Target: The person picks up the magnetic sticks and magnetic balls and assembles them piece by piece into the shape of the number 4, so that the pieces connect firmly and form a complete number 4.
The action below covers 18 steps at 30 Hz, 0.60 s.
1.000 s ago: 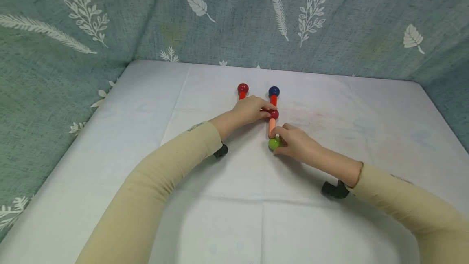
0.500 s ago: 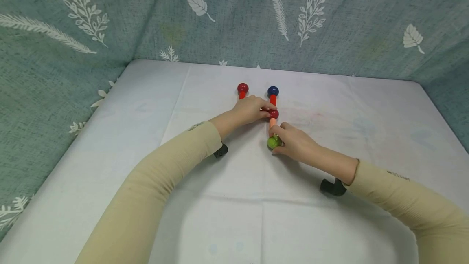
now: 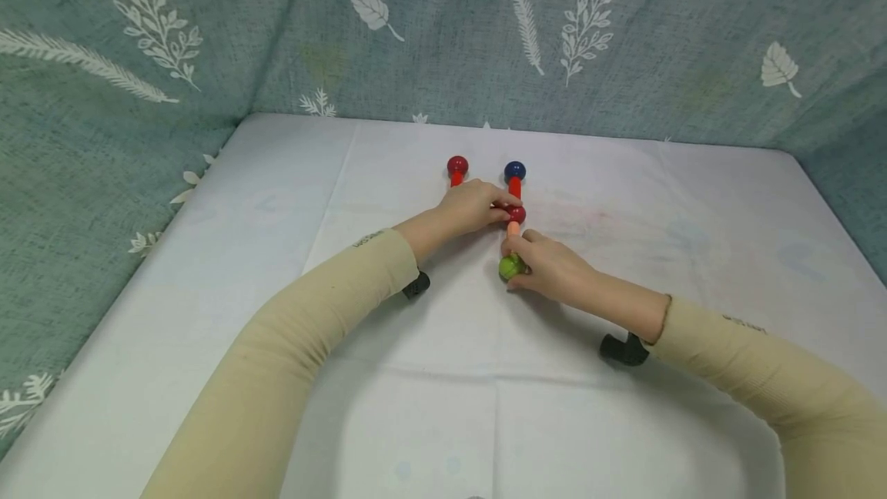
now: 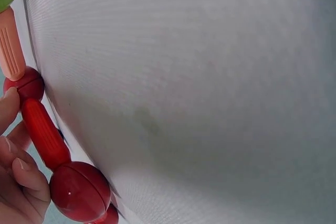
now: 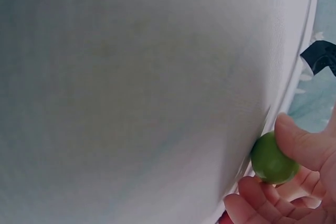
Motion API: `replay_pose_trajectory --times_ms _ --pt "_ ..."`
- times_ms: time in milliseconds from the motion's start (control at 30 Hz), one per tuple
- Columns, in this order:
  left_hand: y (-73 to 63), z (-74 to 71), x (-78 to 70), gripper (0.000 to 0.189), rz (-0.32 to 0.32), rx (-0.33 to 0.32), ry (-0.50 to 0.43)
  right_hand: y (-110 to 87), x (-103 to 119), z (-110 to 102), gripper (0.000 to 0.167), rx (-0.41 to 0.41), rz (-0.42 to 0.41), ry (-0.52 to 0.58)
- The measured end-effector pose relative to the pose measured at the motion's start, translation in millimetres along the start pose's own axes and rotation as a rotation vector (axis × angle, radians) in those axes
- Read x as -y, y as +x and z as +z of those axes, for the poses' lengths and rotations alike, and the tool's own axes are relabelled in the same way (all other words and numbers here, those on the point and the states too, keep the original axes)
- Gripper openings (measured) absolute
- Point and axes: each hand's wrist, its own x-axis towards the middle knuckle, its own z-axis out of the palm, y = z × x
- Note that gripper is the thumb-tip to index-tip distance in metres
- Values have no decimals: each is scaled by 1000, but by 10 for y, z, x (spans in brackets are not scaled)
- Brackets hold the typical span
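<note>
My left hand [image 3: 473,205] pinches a glossy red ball [image 3: 517,215], which joins a red rod [image 3: 515,188] leading to a dark blue ball [image 3: 515,171] and a salmon-pink rod [image 3: 513,229] on the near side. My right hand [image 3: 550,266] grips a green ball [image 3: 510,267] at the pink rod's near end, thumb and fingers on either side. In the left wrist view, another red rod [image 4: 46,134] runs from the pinched ball to a second red ball [image 4: 80,191] beside my palm. Part of this structure is hidden under my left hand in the head view.
Past my left hand, a red ball [image 3: 457,165] tops a short red rod at the far side. The pieces lie on a table with a creased white cloth [image 3: 443,406]. A green-blue leaf-print curtain [image 3: 443,37] hangs behind. Dark wrist cameras [image 3: 625,349] hang under both sleeves.
My right hand has shifted slightly left and away from me, bringing the green ball with it. The left hand keeps its hold on the red ball and stays nearly still.
</note>
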Motion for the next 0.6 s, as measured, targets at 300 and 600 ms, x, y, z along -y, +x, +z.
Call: replay_pose_trajectory --times_ms 300,600 --pt "-6 -9 1 33 2 -1 -2 24 47 -35 42 39 20 -19" --pt "-44 22 17 36 13 -41 -28 -9 50 -79 52 61 47 -92"
